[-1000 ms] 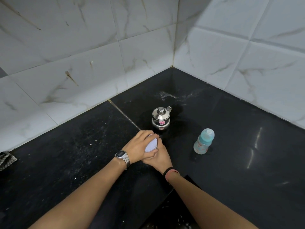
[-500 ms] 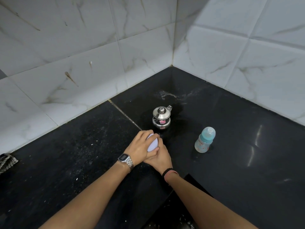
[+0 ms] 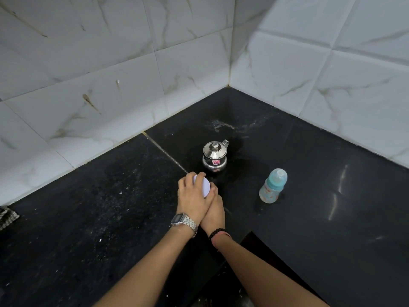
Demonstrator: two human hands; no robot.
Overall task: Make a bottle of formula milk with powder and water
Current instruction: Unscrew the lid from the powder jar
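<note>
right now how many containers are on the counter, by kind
steel lidded pots: 1
baby bottles: 1
white-lidded containers under both hands: 1
total: 3

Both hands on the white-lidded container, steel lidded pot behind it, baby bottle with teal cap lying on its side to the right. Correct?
Not quite: the head view shows the clear baby bottle with the teal cap standing upright on the black countertop, not on its side. The rest holds.
</note>
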